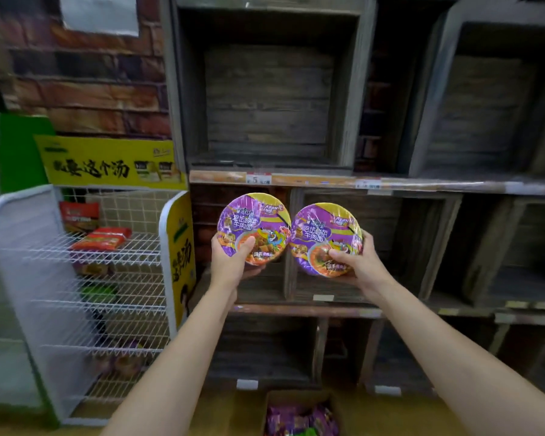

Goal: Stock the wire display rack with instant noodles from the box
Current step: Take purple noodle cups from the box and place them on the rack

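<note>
Two purple-lidded noodle bowls (253, 228) (327, 239), shrink-wrapped, lids facing the camera.

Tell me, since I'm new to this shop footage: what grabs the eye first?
Two round purple-and-yellow noodle bowls, one in the left hand and one in the right hand, sit centre frame before dark wooden crates. The white wire display rack stands at left, with red noodle packets on its top shelf.

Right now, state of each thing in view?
Left hand: grips left noodle bowl, lid facing camera.
Right hand: grips right noodle bowl, sealed.
Wire rack: partly stocked, red packs on top shelf.
Cardboard box: open, purple packs inside.
Wooden crates: nothing visible inside.
</note>
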The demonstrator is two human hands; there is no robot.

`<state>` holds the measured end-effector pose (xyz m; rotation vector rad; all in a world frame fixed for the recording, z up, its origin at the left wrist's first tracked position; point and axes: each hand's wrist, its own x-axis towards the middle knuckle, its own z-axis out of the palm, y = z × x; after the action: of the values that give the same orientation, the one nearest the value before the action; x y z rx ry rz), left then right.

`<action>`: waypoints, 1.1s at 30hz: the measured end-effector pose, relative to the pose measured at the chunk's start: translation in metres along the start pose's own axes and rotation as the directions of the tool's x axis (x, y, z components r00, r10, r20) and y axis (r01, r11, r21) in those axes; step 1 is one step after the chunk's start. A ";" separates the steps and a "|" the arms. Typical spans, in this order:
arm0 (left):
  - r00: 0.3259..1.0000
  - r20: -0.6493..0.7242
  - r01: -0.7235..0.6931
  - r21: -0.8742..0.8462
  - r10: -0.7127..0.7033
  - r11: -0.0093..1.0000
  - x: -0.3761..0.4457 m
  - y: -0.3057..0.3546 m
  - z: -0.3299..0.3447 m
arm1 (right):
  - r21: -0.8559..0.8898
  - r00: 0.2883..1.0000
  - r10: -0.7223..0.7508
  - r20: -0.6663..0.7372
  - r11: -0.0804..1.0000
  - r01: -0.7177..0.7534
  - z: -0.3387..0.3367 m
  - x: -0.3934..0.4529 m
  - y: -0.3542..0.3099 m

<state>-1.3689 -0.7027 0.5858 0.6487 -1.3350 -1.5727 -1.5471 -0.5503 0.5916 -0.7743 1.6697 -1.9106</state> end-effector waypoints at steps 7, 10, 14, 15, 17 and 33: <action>0.992 0.102 -0.080 0.042 0.075 0.996 -0.013 0.000 0.039 | 0.000 0.999 -0.039 -0.024 0.999 0.039 -0.045 -0.011 -0.020; 0.983 0.145 -0.131 0.104 0.115 0.986 -0.016 0.002 0.051 | 0.001 0.995 -0.048 -0.085 0.999 0.049 -0.055 -0.014 -0.020; 0.965 0.228 -0.159 0.123 0.128 0.979 -0.018 0.006 0.065 | 0.003 0.989 -0.063 -0.132 0.998 0.064 -0.067 -0.016 -0.018; 0.961 0.244 -0.162 0.122 0.128 0.979 -0.018 0.005 0.067 | 0.012 0.988 -0.062 -0.138 0.998 0.064 -0.070 -0.016 -0.017; 0.956 0.264 -0.165 0.121 0.128 0.979 -0.017 0.003 0.070 | 0.021 0.987 -0.051 -0.150 0.998 0.054 -0.075 -0.016 -0.014; 0.877 0.221 0.383 0.212 -0.426 0.899 -0.034 -0.047 0.068 | 0.109 0.921 0.376 -0.099 0.924 -0.366 -0.103 -0.027 0.049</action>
<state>-1.4279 -0.6438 0.5533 0.8905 -1.6124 -1.9545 -1.5993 -0.4642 0.5308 -0.2841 1.6484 -1.7708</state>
